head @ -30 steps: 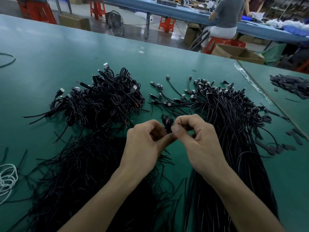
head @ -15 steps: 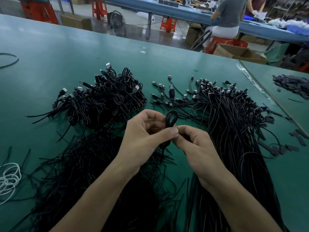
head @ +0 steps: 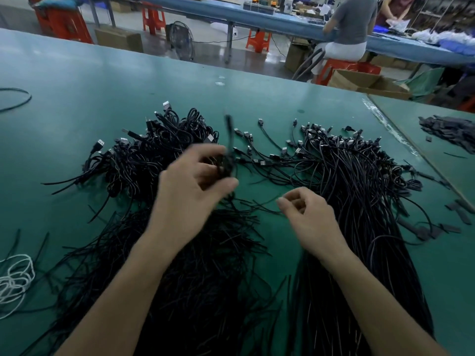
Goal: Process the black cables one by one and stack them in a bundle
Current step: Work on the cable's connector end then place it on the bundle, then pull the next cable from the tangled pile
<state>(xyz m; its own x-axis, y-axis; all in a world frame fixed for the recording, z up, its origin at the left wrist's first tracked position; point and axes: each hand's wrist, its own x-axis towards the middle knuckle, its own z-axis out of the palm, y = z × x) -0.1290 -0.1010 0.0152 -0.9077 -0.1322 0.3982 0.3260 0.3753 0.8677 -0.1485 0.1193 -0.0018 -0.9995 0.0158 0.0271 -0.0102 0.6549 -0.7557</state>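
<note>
Two bare hands over a green table (head: 102, 86). Left hand (head: 195, 191) curled round a small coiled black cable (head: 227, 163), blurred, raised just right of the heap of coiled cables (head: 154, 155). Right hand (head: 311, 217) lower and apart from it, fingers loosely curled, holding nothing, beside the long spread of straight cables (head: 359, 191). Thin black ties (head: 205, 265) underneath both forearms.

Between left fingers (head: 205, 151) and right fingers (head: 290, 200): bare bench (head: 257, 188), we pass.
Beyond left fingers: coiled cables (head: 154, 155).
Beside right fingers: loose cables (head: 359, 181).
</note>
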